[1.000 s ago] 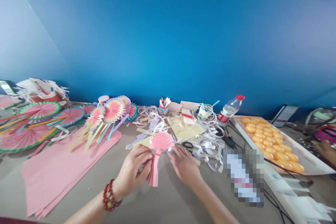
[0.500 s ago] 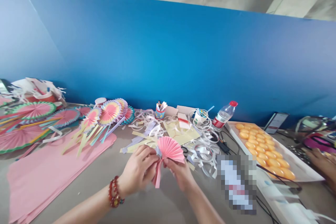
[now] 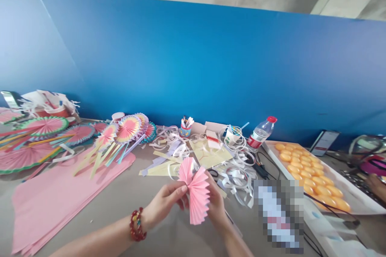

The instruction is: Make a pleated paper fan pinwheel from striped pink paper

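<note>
A pleated pink paper fan [image 3: 199, 196] is between my two hands, its folds spread to the right and downward with a smaller part standing up at the top. My left hand [image 3: 171, 196], with red beads at the wrist, pinches the fan at its gathered centre. Behind the fan's right side is my right hand [image 3: 216, 200], gripping it, its fingers mostly hidden by the paper. Just beyond my hands lie yellow paper sheets [image 3: 208, 152] and curled white paper strips [image 3: 238, 180].
Stacked pink paper [image 3: 60, 200] and finished paper fans [image 3: 128, 128] lie to the left. Behind stand a pen cup [image 3: 185, 128] and a bottle [image 3: 261, 132]. At right are a tray of orange domed pieces [image 3: 313, 172], a phone [image 3: 325, 142], cables and another person's hand [image 3: 376, 186].
The fan has turned and opened wider, its larger part now hanging downward. My left hand has shifted to its centre, and my right hand has moved behind its right side.
</note>
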A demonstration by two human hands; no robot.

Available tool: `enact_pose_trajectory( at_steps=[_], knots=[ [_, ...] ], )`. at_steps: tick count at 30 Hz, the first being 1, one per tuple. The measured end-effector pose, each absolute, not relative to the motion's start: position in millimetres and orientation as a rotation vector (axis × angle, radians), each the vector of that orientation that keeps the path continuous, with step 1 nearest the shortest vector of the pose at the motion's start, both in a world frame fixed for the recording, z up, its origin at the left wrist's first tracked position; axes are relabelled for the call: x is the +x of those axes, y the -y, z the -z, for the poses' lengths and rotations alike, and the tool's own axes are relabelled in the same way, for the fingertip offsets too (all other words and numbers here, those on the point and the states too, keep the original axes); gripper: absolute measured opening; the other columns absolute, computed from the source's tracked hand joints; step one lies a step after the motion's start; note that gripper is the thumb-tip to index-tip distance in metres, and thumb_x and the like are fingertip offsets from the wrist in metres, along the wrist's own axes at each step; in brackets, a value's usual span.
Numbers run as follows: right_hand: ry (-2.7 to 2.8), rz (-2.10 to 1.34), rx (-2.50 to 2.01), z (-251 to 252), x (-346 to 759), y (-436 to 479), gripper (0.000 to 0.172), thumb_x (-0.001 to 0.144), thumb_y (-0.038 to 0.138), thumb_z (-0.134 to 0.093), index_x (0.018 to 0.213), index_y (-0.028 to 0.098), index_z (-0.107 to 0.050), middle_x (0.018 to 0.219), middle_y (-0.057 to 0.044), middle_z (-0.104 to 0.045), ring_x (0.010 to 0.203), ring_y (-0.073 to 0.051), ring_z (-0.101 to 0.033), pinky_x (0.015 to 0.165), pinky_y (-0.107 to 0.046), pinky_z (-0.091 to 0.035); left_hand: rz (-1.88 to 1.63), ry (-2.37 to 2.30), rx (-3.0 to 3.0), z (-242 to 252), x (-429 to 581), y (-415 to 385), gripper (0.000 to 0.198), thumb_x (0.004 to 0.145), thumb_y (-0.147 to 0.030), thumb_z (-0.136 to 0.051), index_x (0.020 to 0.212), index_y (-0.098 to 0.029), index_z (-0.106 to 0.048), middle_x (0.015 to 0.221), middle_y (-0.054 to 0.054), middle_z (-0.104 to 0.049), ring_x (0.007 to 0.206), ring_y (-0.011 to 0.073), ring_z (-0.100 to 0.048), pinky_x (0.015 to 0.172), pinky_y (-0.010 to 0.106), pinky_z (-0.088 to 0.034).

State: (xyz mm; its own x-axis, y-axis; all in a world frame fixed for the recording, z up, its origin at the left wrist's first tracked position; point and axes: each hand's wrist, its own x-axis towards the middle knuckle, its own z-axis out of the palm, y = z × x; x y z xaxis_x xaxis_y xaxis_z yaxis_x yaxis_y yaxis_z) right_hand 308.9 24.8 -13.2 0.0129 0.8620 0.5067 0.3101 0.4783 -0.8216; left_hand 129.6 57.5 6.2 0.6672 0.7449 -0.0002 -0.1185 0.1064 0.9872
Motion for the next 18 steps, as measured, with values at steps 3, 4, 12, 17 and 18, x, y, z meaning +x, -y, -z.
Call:
enact_pose_trajectory(
  at_steps=[3, 4, 12, 17, 18],
  knots=[
    [1.594, -0.577, -0.995, 6.7, 304.3, -23.5, 0.010, 0.086, 0.031, -0.064, 0.089, 0.023, -0.068, 0.100, -0.008, -0.062, 0.095, -0.023, -0.062, 0.082, -0.034, -0.052, -0.750, -0.586, 1.064, 2.4, 131.2, -56.5, 0.039, 0.086, -0.050, -0.065, 0.090, -0.012, -0.071, 0.079, 0.006, -0.064, 0.072, 0.0142, -0.058, 0.069, 0.025, -0.048],
    [1.614, -0.577, -0.976, 5.1, 303.7, -23.3, 0.009, 0.087, 0.030, -0.064, 0.088, 0.023, -0.068, 0.100, -0.008, -0.062, 0.094, -0.023, -0.063, 0.083, -0.034, -0.052, -0.758, -0.581, 1.026, 4.9, 130.5, -56.3, 0.037, 0.084, -0.048, -0.068, 0.091, -0.012, -0.072, 0.080, 0.006, -0.065, 0.073, 0.0141, -0.058, 0.071, 0.025, -0.047],
    [1.666, -0.663, -0.930, 7.6, 307.2, -23.4, 0.020, 0.092, 0.039, -0.057, 0.098, 0.024, -0.069, 0.104, -0.009, -0.062, 0.101, -0.024, -0.061, 0.088, -0.037, -0.051, -0.769, -0.591, 0.936, 16.6, 125.1, -61.0, 0.035, 0.076, -0.045, -0.077, 0.083, -0.011, -0.074, 0.074, 0.004, -0.065, 0.068, 0.0125, -0.055, 0.068, 0.025, -0.046],
    [1.669, -0.683, -0.945, 9.0, 306.9, -25.4, 0.023, 0.093, 0.041, -0.055, 0.097, 0.024, -0.071, 0.104, -0.009, -0.063, 0.101, -0.023, -0.061, 0.090, -0.038, -0.049, -0.802, -0.666, 0.963, 21.9, 125.3, -64.1, 0.036, 0.077, -0.048, -0.075, 0.084, -0.012, -0.075, 0.074, 0.004, -0.067, 0.070, 0.0139, -0.056, 0.070, 0.025, -0.045],
    [1.674, -0.686, -0.953, 8.8, 306.7, -25.9, 0.024, 0.092, 0.042, -0.056, 0.097, 0.024, -0.071, 0.104, -0.009, -0.063, 0.101, -0.023, -0.061, 0.090, -0.038, -0.050, -0.816, -0.682, 0.999, 22.6, 124.9, -64.4, 0.036, 0.078, -0.048, -0.074, 0.085, -0.012, -0.075, 0.075, 0.004, -0.067, 0.071, 0.0145, -0.057, 0.071, 0.025, -0.045]
  ],
)
